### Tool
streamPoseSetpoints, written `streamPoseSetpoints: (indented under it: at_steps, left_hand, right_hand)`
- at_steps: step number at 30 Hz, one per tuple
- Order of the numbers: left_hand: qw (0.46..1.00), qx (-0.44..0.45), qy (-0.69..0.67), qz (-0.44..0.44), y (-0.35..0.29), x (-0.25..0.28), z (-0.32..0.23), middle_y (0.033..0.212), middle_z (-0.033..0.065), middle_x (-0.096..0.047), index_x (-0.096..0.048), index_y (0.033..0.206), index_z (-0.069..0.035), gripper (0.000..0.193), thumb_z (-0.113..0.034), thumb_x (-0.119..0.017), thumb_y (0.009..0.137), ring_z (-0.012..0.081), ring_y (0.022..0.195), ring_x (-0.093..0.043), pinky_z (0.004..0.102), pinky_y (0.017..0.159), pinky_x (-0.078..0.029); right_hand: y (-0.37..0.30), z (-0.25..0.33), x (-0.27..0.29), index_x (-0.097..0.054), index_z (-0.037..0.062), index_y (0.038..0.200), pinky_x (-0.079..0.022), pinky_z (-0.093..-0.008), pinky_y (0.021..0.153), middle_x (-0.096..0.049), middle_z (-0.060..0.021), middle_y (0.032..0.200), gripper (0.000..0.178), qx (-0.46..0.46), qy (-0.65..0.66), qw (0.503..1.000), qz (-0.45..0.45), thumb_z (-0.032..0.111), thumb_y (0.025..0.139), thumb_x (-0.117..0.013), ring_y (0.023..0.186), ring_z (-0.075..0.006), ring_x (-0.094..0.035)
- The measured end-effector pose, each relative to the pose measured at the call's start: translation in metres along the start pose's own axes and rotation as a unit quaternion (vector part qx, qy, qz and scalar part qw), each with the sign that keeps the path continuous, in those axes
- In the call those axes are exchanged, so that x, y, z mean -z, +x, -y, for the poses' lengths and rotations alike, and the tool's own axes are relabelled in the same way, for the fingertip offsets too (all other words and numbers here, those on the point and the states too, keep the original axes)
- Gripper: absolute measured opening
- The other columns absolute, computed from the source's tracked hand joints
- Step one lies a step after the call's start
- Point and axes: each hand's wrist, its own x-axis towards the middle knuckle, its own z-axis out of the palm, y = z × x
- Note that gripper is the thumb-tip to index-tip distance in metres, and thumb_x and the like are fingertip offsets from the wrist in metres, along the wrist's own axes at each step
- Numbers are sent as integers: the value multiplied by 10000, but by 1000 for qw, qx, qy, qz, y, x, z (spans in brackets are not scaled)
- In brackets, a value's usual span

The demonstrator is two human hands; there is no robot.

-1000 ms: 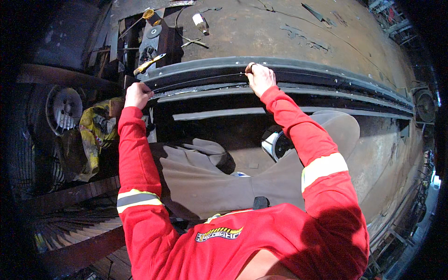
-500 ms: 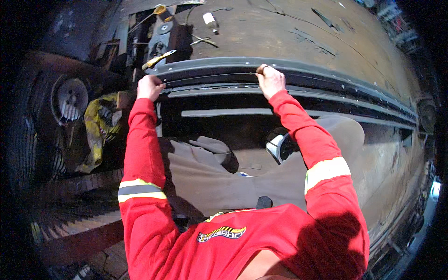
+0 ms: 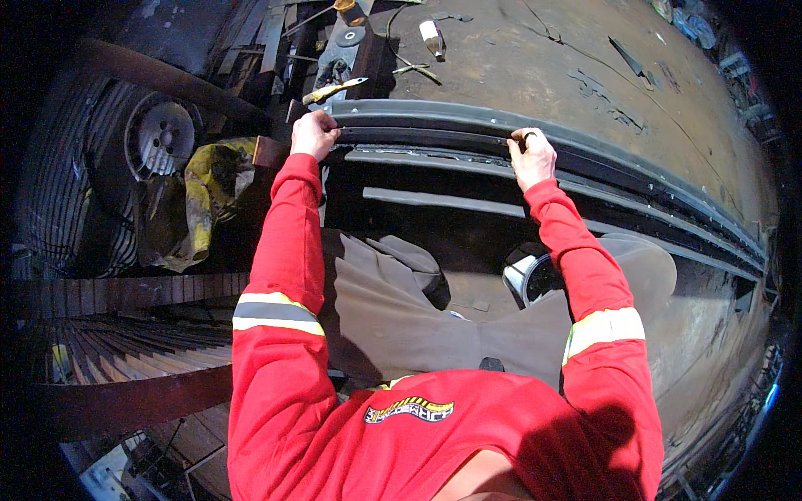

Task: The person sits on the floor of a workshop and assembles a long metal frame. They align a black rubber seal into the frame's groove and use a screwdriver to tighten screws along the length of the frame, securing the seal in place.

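Long grey metal beams [image 3: 409, 110] run from the middle left to the far right, with dark gaps between their rails. At their left end my left hand [image 3: 314, 135] is closed in a pinch, fingertips close to the beam. Farther right along the same beam, my right hand [image 3: 533, 157] also has thumb and fingers pinched together. A thin wire-like strand [image 3: 426, 131] appears to stretch between the two hands, faint against the dark metal. A lower grey bar [image 3: 434, 198] lies closer to me. Just beyond my left hand rests a brush [image 3: 336, 90] with a yellowish handle.
On the brown floor lie a white-labelled bottle [image 3: 432, 37], a cable [image 3: 539, 29] and metal scraps [image 3: 631, 58]. To my left are a round metal wheel hub [image 3: 164, 134], a yellow cloth [image 3: 203, 188] and stacked metal strips [image 3: 138, 355]. A white round container [image 3: 525, 271] stands by my knee.
My view has shifted, so the beams and floor items sit farther right in the picture. Both hands remain near the beam; the strand between them is harder to see than before.
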Motion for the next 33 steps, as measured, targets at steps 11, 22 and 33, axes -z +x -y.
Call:
streamPoseSetpoints:
  at_steps: [11, 22, 33]
  left_hand:
    - [998, -5, 22, 55, -7, 10, -8, 743, 106, -651, -671, 882, -69, 258, -111, -749, 639, 247, 721, -646, 349, 694, -508]
    - [990, -134, 20, -48, -81, 70, -58, 789, 131, -619, -667, 887, -55, 179, -63, -686, 710, 269, 679, -608, 351, 636, -485]
    - [986, -18, -92, 134, -298, 165, -145, 695, 201, -571, -538, 798, 18, 158, -131, -561, 750, 316, 647, -590, 392, 589, -459]
  right_hand:
    - [-1, -2, 5, -652, 41, 892, -507, -307, 739, -645, -104, 855, 192, -50, 115, 992, 25, 14, 704, -682, 789, -219, -644]
    - [27, 4, 79, -632, -15, 1016, -514, -250, 719, -659, -79, 910, 273, -181, 510, 838, 76, 7, 755, -708, 795, -134, -624]
    - [24, 100, 97, -626, 4, 991, -508, -261, 583, -640, -60, 796, 165, -138, 690, 695, 149, 36, 832, -654, 653, -126, -615]
